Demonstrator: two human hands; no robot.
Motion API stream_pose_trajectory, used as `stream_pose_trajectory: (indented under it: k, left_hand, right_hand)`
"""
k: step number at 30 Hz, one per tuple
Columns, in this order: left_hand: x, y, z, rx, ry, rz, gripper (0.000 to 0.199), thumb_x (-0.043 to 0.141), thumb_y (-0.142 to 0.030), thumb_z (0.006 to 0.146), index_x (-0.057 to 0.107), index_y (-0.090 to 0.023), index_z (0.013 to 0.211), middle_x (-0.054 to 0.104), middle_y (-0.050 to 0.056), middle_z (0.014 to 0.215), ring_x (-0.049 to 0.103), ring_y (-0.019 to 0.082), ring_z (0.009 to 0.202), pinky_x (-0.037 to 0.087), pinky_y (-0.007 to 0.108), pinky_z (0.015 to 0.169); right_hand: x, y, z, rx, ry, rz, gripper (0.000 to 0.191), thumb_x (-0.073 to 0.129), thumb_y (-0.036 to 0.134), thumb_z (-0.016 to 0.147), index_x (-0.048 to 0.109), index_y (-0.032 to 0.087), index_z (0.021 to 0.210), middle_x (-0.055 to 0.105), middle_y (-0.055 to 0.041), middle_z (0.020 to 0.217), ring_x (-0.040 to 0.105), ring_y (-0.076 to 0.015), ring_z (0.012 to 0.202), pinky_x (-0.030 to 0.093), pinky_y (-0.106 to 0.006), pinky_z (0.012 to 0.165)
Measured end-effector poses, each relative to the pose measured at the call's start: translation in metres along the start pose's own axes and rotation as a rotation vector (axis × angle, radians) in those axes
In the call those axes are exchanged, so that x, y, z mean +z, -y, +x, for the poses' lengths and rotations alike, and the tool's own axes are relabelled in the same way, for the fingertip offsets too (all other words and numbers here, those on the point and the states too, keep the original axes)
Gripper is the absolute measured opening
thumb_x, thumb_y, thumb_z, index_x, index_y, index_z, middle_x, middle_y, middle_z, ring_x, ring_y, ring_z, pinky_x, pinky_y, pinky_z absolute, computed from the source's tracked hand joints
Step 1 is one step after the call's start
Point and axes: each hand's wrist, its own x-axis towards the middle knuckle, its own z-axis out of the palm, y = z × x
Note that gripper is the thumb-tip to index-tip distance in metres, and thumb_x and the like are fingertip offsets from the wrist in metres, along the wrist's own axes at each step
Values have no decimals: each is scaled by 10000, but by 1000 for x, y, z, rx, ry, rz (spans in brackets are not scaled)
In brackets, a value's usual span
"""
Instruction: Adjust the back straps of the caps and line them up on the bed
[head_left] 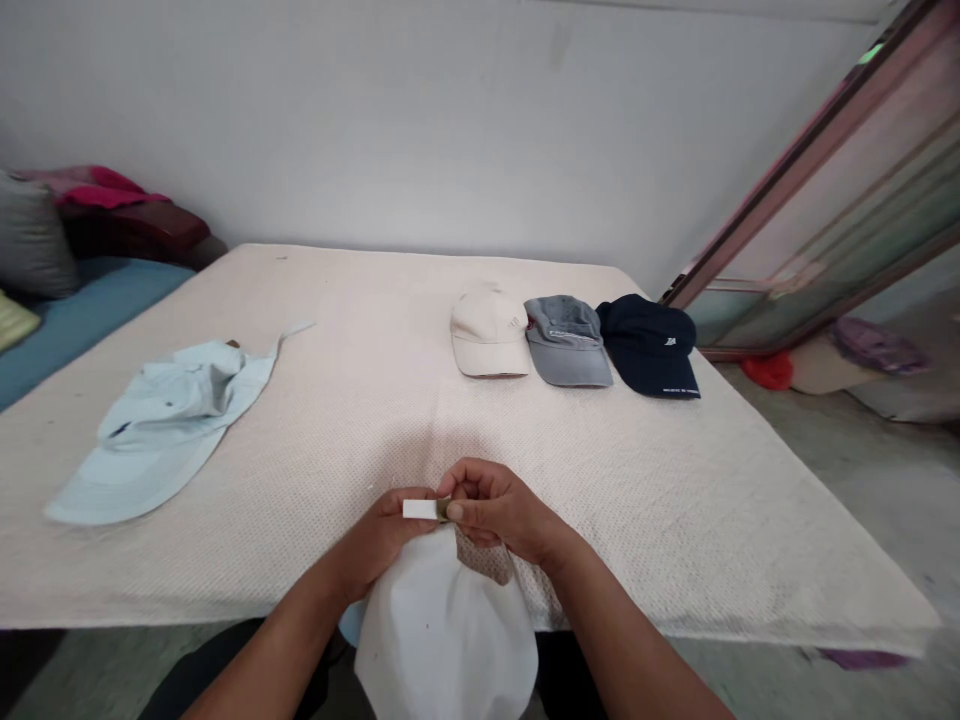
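A white cap (442,630) is held between my hands at the table's front edge, its crown toward me and its back opening facing the table. My left hand (386,535) grips the white strap (418,509) side of the cap, fingers partly hidden behind it. With thumb and fingers, my right hand (499,505) pinches a small brass-coloured buckle (442,510) at the strap's end. To the left, a pale blue cap (172,410) lies on the table, crumpled, with its strap undone and stretched out.
On the cloth-covered table (360,380), a cream cap (489,332), a grey cap (568,340) and a navy cap (649,345) sit in a row at the back right. Behind stands a wall (420,130). A blue bed or seat with a grey cushion (34,240) is at left.
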Motion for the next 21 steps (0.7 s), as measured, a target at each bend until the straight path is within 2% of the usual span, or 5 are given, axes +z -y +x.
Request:
stream_pose_trajectory:
  k: [5,9,14,18,21]
  left_hand:
    - [-1,0,-2,38,83,-14,94,695,-228,696,702,-165,765,666,12,713,561,133,661,394,237,642]
    - [-3,3,-2,41,160,-24,208,736,-274,671,693,-148,830,658,32,748,568,152,673,405,259,647]
    - [1,3,-1,-3,24,-29,237,683,-342,738,676,-152,879,671,45,763,582,160,693,410,269,666]
    - [1,0,-1,15,65,-124,194,643,-330,771,642,-141,726,612,16,659,533,126,595,380,237,574]
    - [0,-2,-2,3,90,-166,188,628,-314,783,625,-133,733,584,13,642,510,116,566,371,230,542]
  right_hand:
    - [0,1,1,27,-24,-43,218,707,289,736,572,168,859,429,96,498,287,-23,387,215,-162,357]
    - [-1,0,1,37,-46,-91,210,704,282,732,579,166,854,443,90,502,303,-24,387,222,-161,355]
    - [-2,-1,1,26,-71,-144,179,676,270,754,573,166,856,433,93,489,335,-31,389,236,-165,368]
    - [-6,2,-3,17,-64,-116,168,639,284,791,560,158,869,478,67,524,398,-45,420,267,-178,398]
    - [-8,3,-6,26,-74,-91,194,660,294,776,558,160,871,471,69,536,389,-42,417,259,-184,402]
